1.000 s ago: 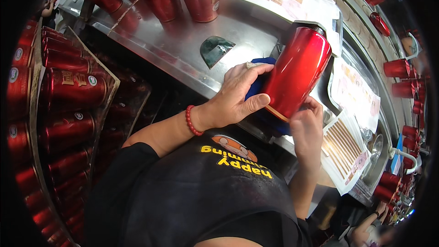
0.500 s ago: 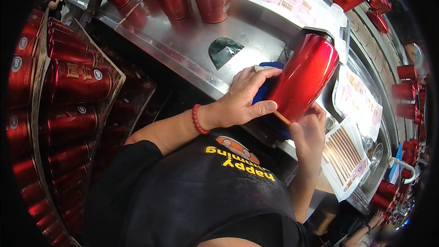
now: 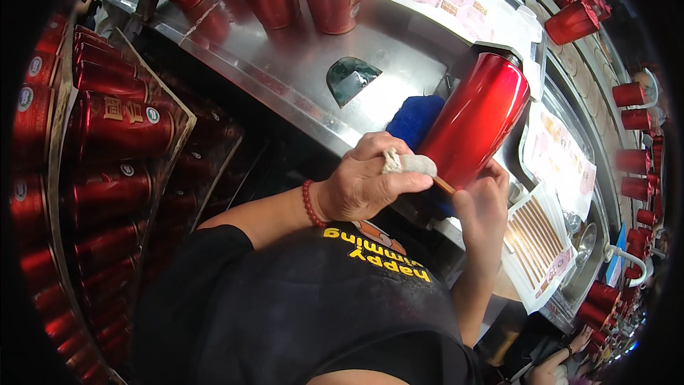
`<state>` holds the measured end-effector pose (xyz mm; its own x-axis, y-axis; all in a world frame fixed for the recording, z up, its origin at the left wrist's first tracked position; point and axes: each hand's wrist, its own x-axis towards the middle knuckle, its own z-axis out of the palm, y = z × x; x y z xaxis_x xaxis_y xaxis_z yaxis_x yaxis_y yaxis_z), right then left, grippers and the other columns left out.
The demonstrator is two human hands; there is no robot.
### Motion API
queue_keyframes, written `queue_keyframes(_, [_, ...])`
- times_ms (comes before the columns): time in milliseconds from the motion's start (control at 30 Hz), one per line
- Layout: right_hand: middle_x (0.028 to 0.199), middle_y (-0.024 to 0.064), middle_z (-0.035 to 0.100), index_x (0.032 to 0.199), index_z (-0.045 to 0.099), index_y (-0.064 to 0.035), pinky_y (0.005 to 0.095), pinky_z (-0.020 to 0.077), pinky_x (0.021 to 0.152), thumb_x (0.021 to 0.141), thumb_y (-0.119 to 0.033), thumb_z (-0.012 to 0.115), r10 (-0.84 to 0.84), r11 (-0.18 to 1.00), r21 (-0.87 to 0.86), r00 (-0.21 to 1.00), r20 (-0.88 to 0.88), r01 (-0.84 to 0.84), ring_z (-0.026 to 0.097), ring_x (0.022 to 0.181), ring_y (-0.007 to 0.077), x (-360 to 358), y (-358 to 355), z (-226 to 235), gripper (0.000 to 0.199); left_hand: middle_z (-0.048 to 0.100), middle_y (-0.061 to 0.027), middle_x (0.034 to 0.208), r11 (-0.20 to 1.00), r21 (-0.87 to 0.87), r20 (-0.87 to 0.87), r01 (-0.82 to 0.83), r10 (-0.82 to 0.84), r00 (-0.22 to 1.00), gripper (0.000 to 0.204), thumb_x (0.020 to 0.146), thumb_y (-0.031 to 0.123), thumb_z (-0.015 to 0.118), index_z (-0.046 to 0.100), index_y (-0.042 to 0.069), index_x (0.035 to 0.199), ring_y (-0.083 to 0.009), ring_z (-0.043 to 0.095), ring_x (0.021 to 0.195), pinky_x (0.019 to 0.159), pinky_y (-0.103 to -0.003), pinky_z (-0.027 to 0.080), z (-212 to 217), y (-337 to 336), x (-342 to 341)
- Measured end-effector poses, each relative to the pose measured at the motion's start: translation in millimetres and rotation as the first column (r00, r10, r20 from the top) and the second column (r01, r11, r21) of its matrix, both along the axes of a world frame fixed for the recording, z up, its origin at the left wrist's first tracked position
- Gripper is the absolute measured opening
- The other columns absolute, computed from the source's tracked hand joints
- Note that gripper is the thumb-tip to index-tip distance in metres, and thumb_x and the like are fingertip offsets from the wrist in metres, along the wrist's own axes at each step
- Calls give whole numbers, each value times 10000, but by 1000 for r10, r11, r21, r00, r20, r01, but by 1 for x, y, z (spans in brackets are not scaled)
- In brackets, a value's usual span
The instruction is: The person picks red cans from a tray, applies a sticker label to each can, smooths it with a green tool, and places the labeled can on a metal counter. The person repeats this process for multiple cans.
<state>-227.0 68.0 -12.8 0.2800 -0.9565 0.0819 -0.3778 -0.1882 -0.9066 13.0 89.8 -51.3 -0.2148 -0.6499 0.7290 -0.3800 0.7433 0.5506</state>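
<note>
canisters of glossy red finish (image 3: 121, 128) are stacked on their sides far left of the landmark, a plain, shiny red cylinder (image 3: 479, 121) lying aslant at the edge of a grey steel bench (image 3: 299, 75). upright red canisters (image 3: 324, 0) stand beyond and left of the cylinder, apparently parked clear. a dark green, round-ended flat plate (image 3: 353, 80) lies left of it. left hand (image 3: 363, 182) is at the cylinder's near left rim, thumb and white-sheathed forefinger nearly together at a narrow gold strip (image 3: 444, 185); whether they pinch it cannot be told. bunched blue cloth (image 3: 415, 117) sits against the cylinder's left side, probably as padding. right hand (image 3: 486, 203) is half closed at the near right rim, fingers partly hidden, likely steadying; its hold cannot be confirmed. a white sheet of gold-brown strips (image 3: 529, 292) lies right of the cylinder, seemingly for easy reach.
</note>
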Motion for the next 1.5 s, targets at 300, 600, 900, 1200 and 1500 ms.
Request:
queue_keyframes(300, [1212,177,506,776,582,-34,302,447,771,881,-305,804,-6,999,-32,1000,-7,6,519,1095,226,1,-1,0,366,622,-106,1169,951,307,-213,-29,99,972,355,963,221,679,585,43,1256,-290,527,1077,1001,-380,412,8,-16,-13])
queue_keyframes(600, [1226,160,487,788,587,-35,279,447,753,880,-304,807,-5,1000,-2,999,47,5,533,1033,197,0,-1,-3,360,593,-112,1170,937,346,-289,-52,159,944,343,974,231,671,561,47,1243,-301,518,1091,1030,-394,387,-4,-11,-14])
queue_keyframes(900, [1293,149,467,830,624,-34,311,453,847,856,-225,809,90,996,-22,996,-22,-90,518,1120,230,-17,-6,-8,267,672,-7,1094,985,-174,135,-10,34,990,303,788,72,761,718,179,1069,-226,522,1087,883,-364,478,2,-13,-3])
queue_keyframes(1200, [1273,132,460,854,634,-31,349,423,959,885,-149,758,206,962,167,975,82,-217,470,1200,249,-41,-12,12,174,598,2,1133,928,-312,361,202,-81,929,251,695,135,780,747,227,927,-229,470,1107,820,-369,435,17,-33,2])
queue_keyframes(1500, [1161,115,466,855,596,-35,329,423,922,942,-240,715,232,952,170,963,135,-253,476,1106,233,-53,-10,-4,253,565,75,1121,882,-325,492,342,-151,858,267,610,162,780,711,269,845,-222,458,1144,883,-392,367,24,-47,-1])
